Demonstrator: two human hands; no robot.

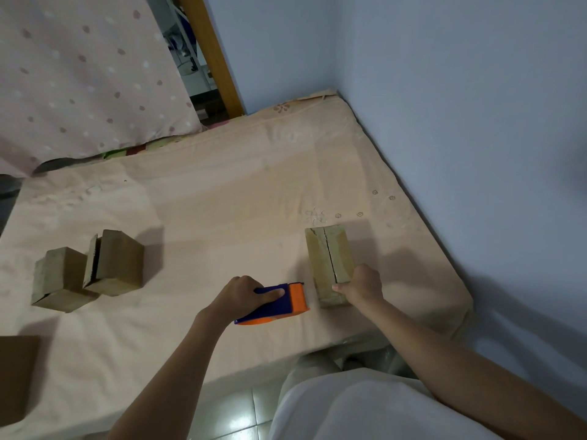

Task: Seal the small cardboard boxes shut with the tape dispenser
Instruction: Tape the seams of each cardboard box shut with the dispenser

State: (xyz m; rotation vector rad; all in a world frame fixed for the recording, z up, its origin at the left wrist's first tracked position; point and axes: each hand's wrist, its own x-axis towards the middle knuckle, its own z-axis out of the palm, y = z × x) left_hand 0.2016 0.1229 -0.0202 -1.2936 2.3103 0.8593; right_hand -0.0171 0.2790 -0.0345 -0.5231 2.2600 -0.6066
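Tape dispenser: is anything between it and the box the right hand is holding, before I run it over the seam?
Nothing visible. The tape dispenser, gripped by the left hand, sits just left of the box, with only bare bedsheet between them. The right hand grips the box's near end, beside the seam, which shows no tape yet.

Bare forearms, no sleeves, pale grey-white garment over the lap.

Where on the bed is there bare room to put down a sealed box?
Bare sheet lies between the two left boxes and the box under the right hand, and behind them toward the wall. It is crowded around the tape dispenser in the left hand.
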